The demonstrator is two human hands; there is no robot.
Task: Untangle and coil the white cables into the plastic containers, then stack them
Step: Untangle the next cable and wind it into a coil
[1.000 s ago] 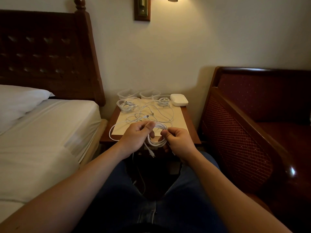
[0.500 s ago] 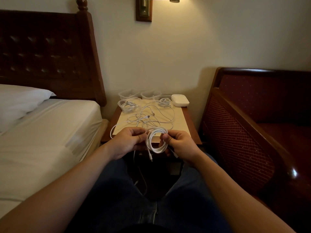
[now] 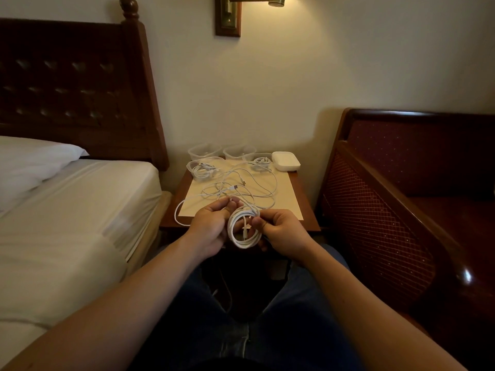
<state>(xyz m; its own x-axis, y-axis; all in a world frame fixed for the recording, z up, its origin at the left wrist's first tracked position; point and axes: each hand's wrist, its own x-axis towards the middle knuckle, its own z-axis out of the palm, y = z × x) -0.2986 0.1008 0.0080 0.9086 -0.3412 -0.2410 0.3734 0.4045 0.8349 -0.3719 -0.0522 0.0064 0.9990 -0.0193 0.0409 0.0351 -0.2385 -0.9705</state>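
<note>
Both hands are busy with one coil of white cable (image 3: 245, 227) held just off the front edge of the nightstand (image 3: 308, 210). The right hand (image 3: 281, 231) pinches the coil's right side between thumb and fingers, and the left hand (image 3: 211, 226) has its fingers curled round the cable at the coil's top left.

Biggest risk I see: the loops springing open once either pinch loosens, since this stuff looks stiff and springy. Also, a strand seems to run from the coil back into the loose tangle of cables (image 3: 241, 187) on the cream mat (image 3: 286, 199), so pulling could drag that mess along or knock the clear containers (image 3: 205, 151) at the back. Two of those already hold coiled cable (image 3: 202, 169), two look empty.

Room-wise: small dark wood nightstand between a bed (image 3: 80, 210) and a red upholstered chair (image 3: 401, 196), a white box (image 3: 286, 160) at the back right, brass wall lamp (image 3: 251, 6) above. Pretty dim.
</note>
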